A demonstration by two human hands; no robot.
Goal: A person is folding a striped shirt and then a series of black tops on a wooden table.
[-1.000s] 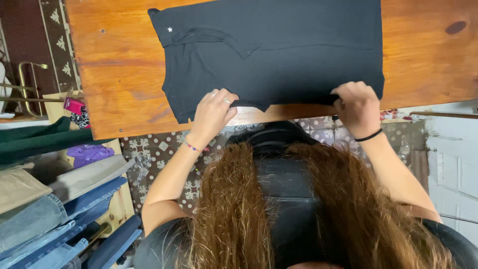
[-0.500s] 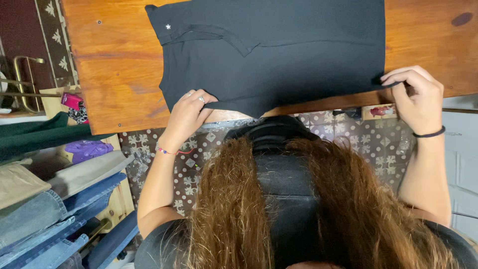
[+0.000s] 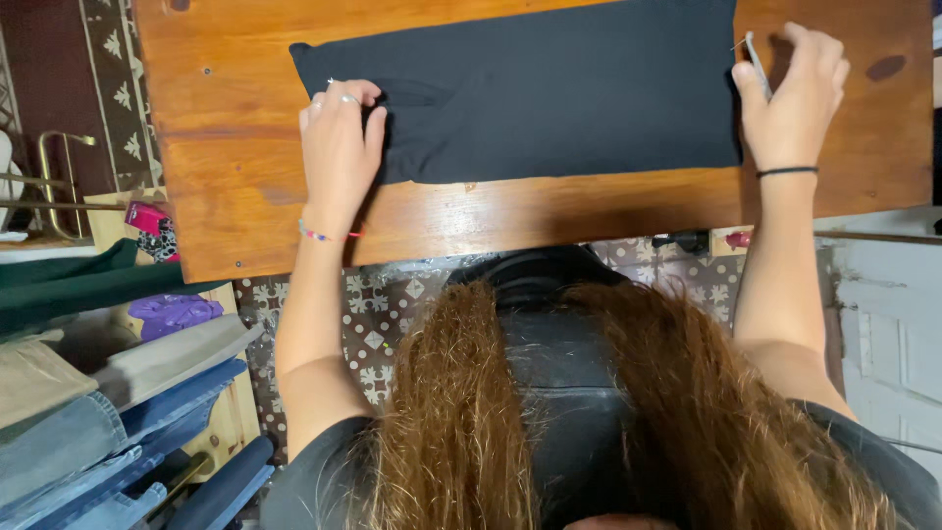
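Lying folded across the far half of the desk (image 3: pixel 245 206): black garment (image 3: pixel 549 88). Its left end is pressed by the left hand (image 3: pixel 339 147), fingers together; at the right edge a thin metal tool (image 3: pixel 758 67) is pinched by the right hand (image 3: pixel 790 98). Bare wood is left along the near edge.

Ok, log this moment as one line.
left hand: flat on black garment | right hand: pinching a thin pale object at garment's right edge | garment: folded on wooden table
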